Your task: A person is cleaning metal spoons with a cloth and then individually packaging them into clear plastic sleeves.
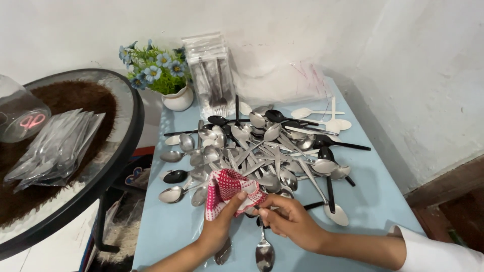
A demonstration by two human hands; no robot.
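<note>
Red-and-white checked cloth (228, 189) sits bunched in the left hand (220, 221), whose fingers are curled closed around its lower edge with the thumb pressed on top, low over the near part of the light blue table (166, 226). Just beside it, the right hand (290, 219) pinches the handle of a steel spoon (263, 247) between thumb and fingertips, fingers closed on it; the spoon's bowl points toward the person and its handle end meets the cloth. Behind both hands spreads a large heap of spoons (262, 151), mostly steel, with some black and a few white ones at the far edge. Farther back stand clear packets of cutlery (214, 75) and a white pot of blue flowers (161, 73). To the left, a round glass table (116, 151) carries more clear packets (55, 148).
</note>
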